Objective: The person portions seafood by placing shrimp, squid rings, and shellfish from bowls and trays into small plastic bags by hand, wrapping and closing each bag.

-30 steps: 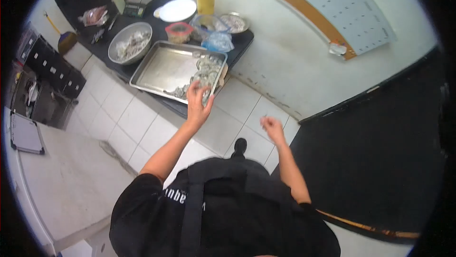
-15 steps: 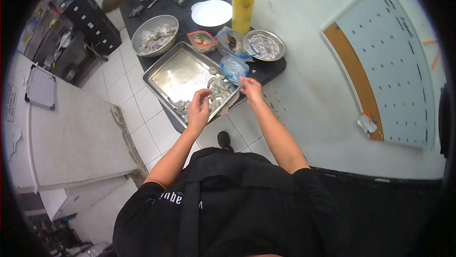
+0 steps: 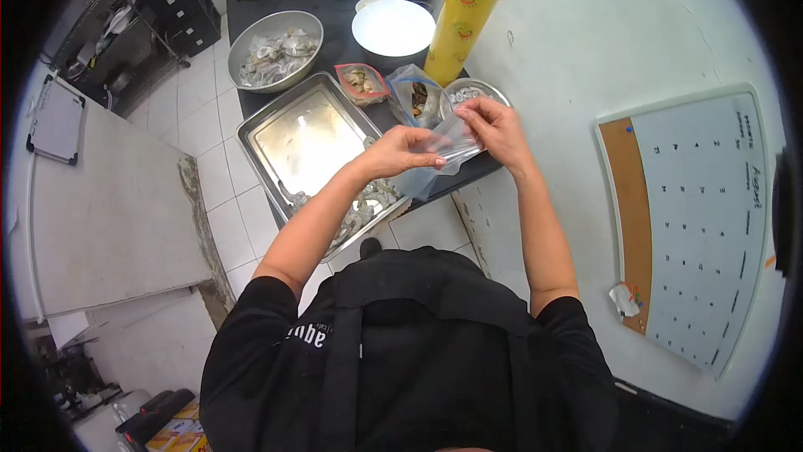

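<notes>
Clear plastic bag [image 3: 456, 149], clamped in your left hand [image 3: 401, 153] and right hand [image 3: 499, 132], held close together; no filling made out. Loose shrimp [image 3: 360, 214] lay at the near end of the metal tray [image 3: 305, 138], none visibly bagged. Beyond: black table [image 3: 330, 57], bowl [image 3: 310, 70], yellow roll [image 3: 468, 21], pale wall [image 3: 544, 42], calendar board [image 3: 694, 201].

Held up in the air at the right-hand corner of the metal tray [image 3: 314, 122], a clear plastic bag [image 3: 452, 149], thin, creased and see-through, with a loose bluish part hanging lower. In the tray, gray shrimp [image 3: 360, 216], loosely heaped toward the near side and partly hidden from view. Shallow, rectangular, shiny, lying flat and open side up, the tray itself.
</notes>
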`<state>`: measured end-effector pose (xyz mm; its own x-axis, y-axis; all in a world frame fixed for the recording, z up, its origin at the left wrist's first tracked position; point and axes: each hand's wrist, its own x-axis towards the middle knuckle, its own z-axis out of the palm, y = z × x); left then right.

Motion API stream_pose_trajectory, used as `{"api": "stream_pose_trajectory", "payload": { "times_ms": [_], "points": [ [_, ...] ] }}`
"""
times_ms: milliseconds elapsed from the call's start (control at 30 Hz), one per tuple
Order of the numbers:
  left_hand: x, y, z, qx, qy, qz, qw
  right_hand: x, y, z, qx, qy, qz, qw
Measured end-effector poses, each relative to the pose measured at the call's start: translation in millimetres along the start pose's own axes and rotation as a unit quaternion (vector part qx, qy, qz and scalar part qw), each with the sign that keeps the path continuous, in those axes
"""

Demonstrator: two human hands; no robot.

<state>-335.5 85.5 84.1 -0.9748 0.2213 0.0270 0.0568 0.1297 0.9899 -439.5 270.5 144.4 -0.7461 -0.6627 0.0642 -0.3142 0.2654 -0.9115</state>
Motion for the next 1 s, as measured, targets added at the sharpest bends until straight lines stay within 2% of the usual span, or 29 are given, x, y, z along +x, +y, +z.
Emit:
{"api": "stream_pose_trajectory", "payload": {
  "times_ms": [33, 67, 133, 200, 300, 400, 433, 533, 667, 733, 800, 867, 933, 1000],
  "points": [
    [2.9, -6.1, 2.1, -0.063, 0.034, -0.001, 0.997, 7.3, 5.0, -5.2, 0.02, -0.004, 0.011, 1.0],
    [5.5, -10.4, -2.3, -0.063, 0.04, -0.008, 0.997, 14.3, 12.4, -8.7, 0.025, -0.012, 0.012, 1.0],
    [7.0, -21.8, -18.3, -0.014, -0.025, -0.122, 0.992, 29.6, 28.7, -14.3, 0.031, 0.054, 0.016, 0.998],
    [1.7, -34.4, -23.1, -0.011, 0.004, -0.173, 0.985, 45.2, 44.1, -23.5, 0.084, 0.031, 0.028, 0.996],
    [-14.6, -39.7, -28.1, -0.191, 0.077, -0.159, 0.966, 68.6, 73.8, -38.3, 0.184, 0.019, 0.103, 0.977],
    [-29.7, -45.5, -24.9, -0.26, 0.139, -0.162, 0.942, 86.0, 93.1, -53.3, 0.26, -0.023, 0.142, 0.955],
    [-30.6, -46.4, -21.1, -0.277, 0.145, -0.136, 0.94, 91.2, 100.8, -57.5, 0.275, -0.042, 0.153, 0.948],
    [-32.2, -69.9, -13.4, -0.309, 0.24, -0.152, 0.908, 105.8, 121.4, -61.9, 0.298, -0.058, 0.168, 0.938],
    [-25.8, -62.5, 15.5, -0.306, 0.378, -0.178, 0.856, 124.1, 139.7, -60.2, 0.315, -0.128, 0.16, 0.927],
    [-29.0, -55.4, 30.9, -0.322, 0.423, -0.168, 0.83, 130.8, 148.7, -52.9, 0.325, -0.175, 0.156, 0.916],
    [-32.0, -51.6, 41.1, -0.339, 0.459, -0.133, 0.81, 132.6, 143.4, -48.5, 0.349, -0.181, 0.166, 0.905],
    [-38.4, -49.5, 53.5, -0.314, 0.498, -0.145, 0.795, 129.2, 131.3, -48.6, 0.356, -0.205, 0.173, 0.895],
    [-50.9, -57.5, 59.7, -0.281, 0.572, -0.172, 0.751, 120.2, 118.5, -47.8, 0.363, -0.31, 0.102, 0.873],
    [-65.4, -60.4, 67.4, -0.282, 0.572, -0.182, 0.749, 116.4, 125.4, -39.6, 0.362, -0.333, 0.094, 0.866]
  ]
}}
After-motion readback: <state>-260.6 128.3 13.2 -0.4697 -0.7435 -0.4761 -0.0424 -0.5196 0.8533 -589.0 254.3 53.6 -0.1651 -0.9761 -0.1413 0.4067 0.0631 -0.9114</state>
